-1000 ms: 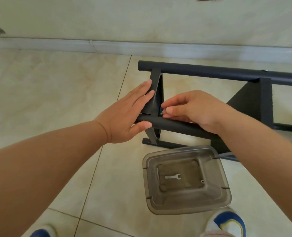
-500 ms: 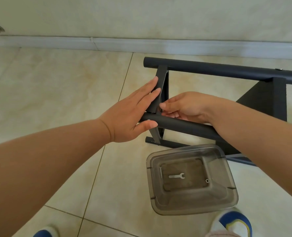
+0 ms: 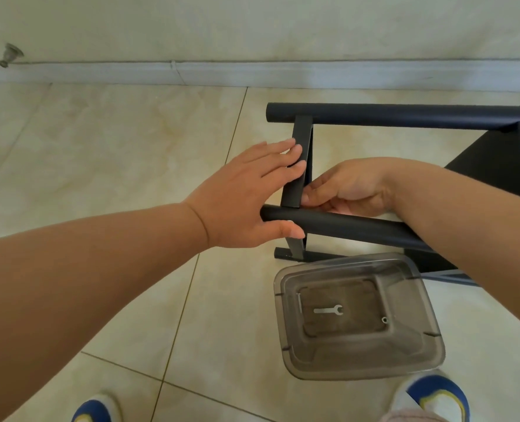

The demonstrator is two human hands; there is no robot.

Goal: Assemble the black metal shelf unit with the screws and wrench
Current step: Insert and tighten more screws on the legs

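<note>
Nearest of all are two shoes, a left shoe and a right shoe, blue and white, at the bottom edge; just past the right shoe a see-through plastic tub sits on the tiled floor; a small silver wrench lies flat in the tub, and a little round metal bit, maybe a nut or washer, lies to its right, apart from it. Past the tub is the black shelf frame, lying on its side; its near tube runs left to right, and a flat crossbar goes from it to the far tube. The left hand has straight fingers pressed flat on the left face of the crossbar, and its thumb sits under the near tube. The right hand is curled in at the joint where crossbar meets near tube; its fingertips pinch together there, but what they hold is hidden. Farthest is the pale baseboard; a small metal door stop sticks out of the wall at the far left.
</note>
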